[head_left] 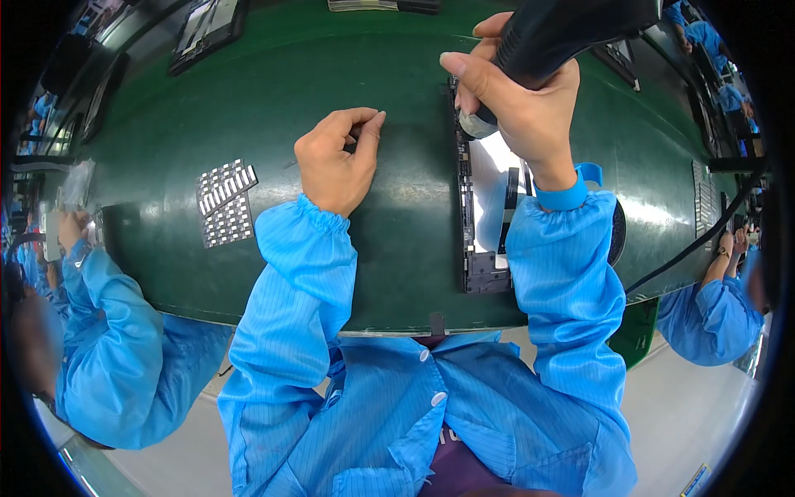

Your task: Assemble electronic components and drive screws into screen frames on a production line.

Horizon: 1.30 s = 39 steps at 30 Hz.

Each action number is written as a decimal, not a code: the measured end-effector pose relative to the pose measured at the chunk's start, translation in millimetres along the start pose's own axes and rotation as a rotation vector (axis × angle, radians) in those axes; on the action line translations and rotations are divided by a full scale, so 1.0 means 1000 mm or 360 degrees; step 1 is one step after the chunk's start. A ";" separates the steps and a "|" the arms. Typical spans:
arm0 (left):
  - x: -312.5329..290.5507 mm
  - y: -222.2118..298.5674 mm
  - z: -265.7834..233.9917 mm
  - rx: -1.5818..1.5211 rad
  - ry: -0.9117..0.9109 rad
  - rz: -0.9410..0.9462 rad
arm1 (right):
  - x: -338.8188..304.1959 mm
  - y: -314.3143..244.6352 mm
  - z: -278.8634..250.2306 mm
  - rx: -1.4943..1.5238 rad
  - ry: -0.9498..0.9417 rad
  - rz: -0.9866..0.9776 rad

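Observation:
My right hand (530, 116), with a blue wrist strap (567, 195), is wrapped round a thick black blower-like hand tool (563, 41). Its pale round end sits over the upper left part of a flat device housing (487, 277) with a black frame and a bright white panel inside. My right forearm hides much of the housing's right side. Left of the housing, my left hand (338, 157) is closed above the green table, thumb and forefinger pinched together. Something thin and dark shows within its fingers and behind the hand; its exact kind is hard to make out.
Sheets of small pale pieces (225, 207) lie on the green table (397, 273) to the left. A black cable (679, 253) runs along the right. Dark flat panels (207, 33) lie along the far side. People in blue smocks sit at both sides.

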<state>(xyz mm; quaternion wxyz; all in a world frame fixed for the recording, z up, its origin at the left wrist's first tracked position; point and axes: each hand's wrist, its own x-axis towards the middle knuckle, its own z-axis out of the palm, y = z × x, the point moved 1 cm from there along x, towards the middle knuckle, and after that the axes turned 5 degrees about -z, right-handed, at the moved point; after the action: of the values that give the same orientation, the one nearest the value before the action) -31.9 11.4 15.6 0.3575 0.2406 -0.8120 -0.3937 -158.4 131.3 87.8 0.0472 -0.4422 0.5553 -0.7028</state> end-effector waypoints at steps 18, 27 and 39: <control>0.000 -0.015 0.009 -0.0096 -0.0202 0.0226 | 0.017 -0.006 -0.006 0.1203 -0.0164 -0.0820; -0.003 -0.001 0.005 0.0025 -0.0135 0.0208 | -0.035 -0.047 -0.083 -0.0217 0.0411 -0.0429; -0.079 0.063 0.041 0.0362 -0.0966 0.1193 | -0.073 -0.057 -0.122 0.0010 0.0658 -0.0139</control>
<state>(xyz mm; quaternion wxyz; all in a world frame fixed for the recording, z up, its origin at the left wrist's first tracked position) -21.1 119.5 17.8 0.1933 -0.1559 -0.9480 -0.1992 -171.8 283.6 94.0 -0.0969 -0.3120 0.5314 -0.7816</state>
